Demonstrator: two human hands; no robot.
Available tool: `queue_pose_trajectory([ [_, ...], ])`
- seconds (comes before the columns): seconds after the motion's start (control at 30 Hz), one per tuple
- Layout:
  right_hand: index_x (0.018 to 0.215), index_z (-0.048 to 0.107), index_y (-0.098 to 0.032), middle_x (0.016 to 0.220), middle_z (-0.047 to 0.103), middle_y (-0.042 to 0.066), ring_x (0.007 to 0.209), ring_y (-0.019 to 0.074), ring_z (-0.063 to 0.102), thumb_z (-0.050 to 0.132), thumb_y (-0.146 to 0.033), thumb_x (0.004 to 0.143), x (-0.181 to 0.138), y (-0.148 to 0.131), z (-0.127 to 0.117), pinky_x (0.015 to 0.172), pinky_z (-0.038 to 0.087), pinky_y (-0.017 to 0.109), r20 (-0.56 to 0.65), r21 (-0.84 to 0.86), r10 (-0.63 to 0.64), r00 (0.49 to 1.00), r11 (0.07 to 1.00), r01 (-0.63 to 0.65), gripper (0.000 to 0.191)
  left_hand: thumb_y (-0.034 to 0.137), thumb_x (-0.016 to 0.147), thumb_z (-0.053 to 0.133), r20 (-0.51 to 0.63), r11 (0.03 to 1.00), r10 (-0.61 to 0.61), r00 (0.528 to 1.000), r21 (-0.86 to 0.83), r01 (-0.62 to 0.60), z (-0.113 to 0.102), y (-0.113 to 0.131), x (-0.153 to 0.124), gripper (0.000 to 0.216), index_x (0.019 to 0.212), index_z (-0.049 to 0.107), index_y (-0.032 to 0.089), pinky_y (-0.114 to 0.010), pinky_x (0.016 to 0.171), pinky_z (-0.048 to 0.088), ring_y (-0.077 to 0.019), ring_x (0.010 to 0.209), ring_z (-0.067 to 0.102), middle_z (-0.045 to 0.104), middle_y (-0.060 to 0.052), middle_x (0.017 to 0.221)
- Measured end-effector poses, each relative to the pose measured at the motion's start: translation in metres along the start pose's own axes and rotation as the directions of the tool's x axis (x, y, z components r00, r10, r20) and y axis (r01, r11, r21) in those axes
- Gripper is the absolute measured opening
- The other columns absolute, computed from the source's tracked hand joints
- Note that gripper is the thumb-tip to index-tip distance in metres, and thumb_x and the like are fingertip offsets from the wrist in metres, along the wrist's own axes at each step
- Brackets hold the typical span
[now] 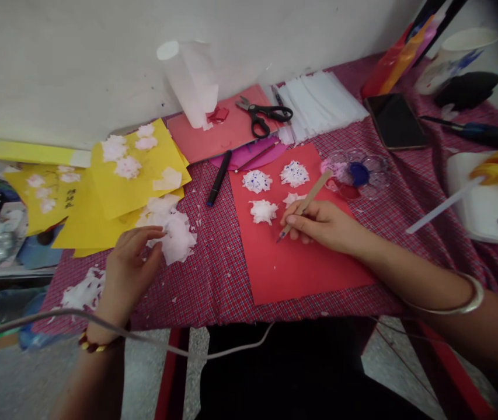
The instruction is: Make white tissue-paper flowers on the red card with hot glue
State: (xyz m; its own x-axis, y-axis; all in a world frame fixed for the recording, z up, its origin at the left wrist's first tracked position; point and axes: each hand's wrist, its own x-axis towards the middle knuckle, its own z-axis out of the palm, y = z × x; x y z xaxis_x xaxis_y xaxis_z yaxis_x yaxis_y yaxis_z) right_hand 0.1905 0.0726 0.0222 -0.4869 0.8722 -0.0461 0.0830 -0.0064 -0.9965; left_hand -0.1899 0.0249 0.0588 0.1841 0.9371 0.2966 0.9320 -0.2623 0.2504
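My right hand (316, 224) grips a paintbrush (314, 191) with a light wooden handle, its dark tip pointing down at the red paper (292, 268). White crinkled paper flowers lie on that sheet; the upper pair, including one flower (295, 173), carry blue specks, while a lower flower (263, 212) is plain white. One more is partly hidden behind my right hand. My left hand (132, 256) is at the pile of white tissue paper pieces (178, 236), thumb and forefinger apart. Whether it touches them, I cannot tell. Beyond my right hand stands a clear palette (375, 175) with blue and red paint.
Yellow sheets (143, 186) with pale paper flowers lie at the left. A black marker (219, 178), scissors (260, 114), a paper roll (187, 87) and a phone (395, 121) are farther back. At the right is a white power bank (485, 204). A cable (161, 344) crosses the table's front edge.
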Motion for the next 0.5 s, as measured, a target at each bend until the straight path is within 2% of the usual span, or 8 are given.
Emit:
queue_pose_trajectory([
  [0.13, 0.081, 0.061, -0.020, 0.066, 0.062, -0.001, 0.051, 0.0084, 0.052, 0.063, -0.037, 0.091, 0.000, -0.001, 0.000, 0.047, 0.042, 0.024, 0.004, 0.015, 0.009, 1.000, 1.000, -0.009, 0.020, 0.019, 0.090, 0.055, 0.114, 0.980, 0.177, 0.977, 0.072, -0.186, 0.006, -0.012, -0.002, 0.026, 0.111, 0.069, 0.025, -0.058, 0.103, 0.047, -0.0346, 0.125, 0.058, 0.063, -0.013, 0.134],
  [0.2, 0.081, 0.061, -0.020, 0.066, 0.062, -0.001, 0.051, 0.0087, 0.052, 0.063, -0.036, 0.091, 0.001, 0.000, 0.000, 0.048, 0.042, 0.024, 0.003, 0.021, 0.007, 1.000, 1.000, -0.008, 0.019, 0.019, 0.090, 0.057, 0.117, 0.976, 0.200, 0.973, 0.068, -0.208, 0.011, -0.015, -0.001, 0.022, 0.105, 0.072, 0.026, -0.057, 0.106, 0.045, -0.0350, 0.130, 0.055, 0.061, -0.012, 0.138],
  [0.27, 0.081, 0.061, -0.020, 0.065, 0.062, -0.001, 0.050, 0.0086, 0.052, 0.063, -0.035, 0.091, 0.001, 0.000, 0.000, 0.048, 0.042, 0.024, 0.003, 0.018, 0.004, 1.000, 1.000, -0.004, 0.019, 0.022, 0.091, 0.060, 0.065, 0.982, 0.183, 0.981, 0.031, -0.185, 0.013, -0.013, 0.002, 0.015, 0.096, 0.074, 0.025, -0.055, 0.106, 0.045, -0.0335, 0.129, 0.055, 0.063, -0.011, 0.134],
  [0.37, 0.082, 0.062, -0.019, 0.065, 0.061, -0.001, 0.050, 0.0080, 0.052, 0.062, -0.034, 0.092, 0.001, 0.001, 0.000, 0.048, 0.041, 0.023, 0.003, 0.013, 0.005, 1.000, 1.000, -0.005, 0.017, 0.029, 0.090, 0.063, -0.051, 0.996, 0.050, 0.997, -0.077, -0.054, 0.006, 0.003, 0.009, 0.010, 0.087, 0.071, 0.024, -0.050, 0.103, 0.047, -0.0285, 0.116, 0.062, 0.069, -0.009, 0.120],
  [0.43, 0.082, 0.062, -0.019, 0.064, 0.061, -0.002, 0.050, 0.0078, 0.052, 0.062, -0.034, 0.092, 0.001, 0.000, 0.000, 0.048, 0.042, 0.022, 0.000, 0.015, 0.006, 1.000, 1.000, -0.006, 0.018, 0.032, 0.086, 0.068, -0.089, 0.967, -0.126, 0.988, -0.235, 0.102, -0.001, 0.020, 0.015, 0.011, 0.082, 0.070, 0.023, -0.042, 0.093, 0.051, -0.0235, 0.098, 0.066, 0.072, -0.005, 0.100],
  [0.47, 0.082, 0.062, -0.018, 0.065, 0.061, -0.002, 0.050, 0.0077, 0.053, 0.062, -0.034, 0.092, 0.002, 0.000, 0.000, 0.048, 0.043, 0.022, -0.007, 0.019, -0.002, 1.000, 1.000, 0.003, 0.018, 0.034, 0.084, 0.070, -0.063, 0.914, -0.238, 0.969, -0.351, 0.201, -0.004, 0.030, 0.019, 0.012, 0.081, 0.069, 0.022, -0.037, 0.083, 0.052, -0.0202, 0.086, 0.065, 0.071, -0.003, 0.088],
  [0.5, 0.082, 0.063, -0.018, 0.067, 0.062, -0.001, 0.051, 0.0076, 0.053, 0.062, -0.034, 0.092, 0.001, -0.001, 0.000, 0.048, 0.043, 0.022, -0.017, 0.024, -0.019, 1.000, 1.000, 0.019, 0.019, 0.034, 0.083, 0.072, -0.007, 0.821, -0.349, 0.937, -0.484, 0.303, -0.005, 0.040, 0.023, 0.013, 0.081, 0.069, 0.022, -0.032, 0.072, 0.051, -0.0169, 0.075, 0.062, 0.068, 0.000, 0.079],
])
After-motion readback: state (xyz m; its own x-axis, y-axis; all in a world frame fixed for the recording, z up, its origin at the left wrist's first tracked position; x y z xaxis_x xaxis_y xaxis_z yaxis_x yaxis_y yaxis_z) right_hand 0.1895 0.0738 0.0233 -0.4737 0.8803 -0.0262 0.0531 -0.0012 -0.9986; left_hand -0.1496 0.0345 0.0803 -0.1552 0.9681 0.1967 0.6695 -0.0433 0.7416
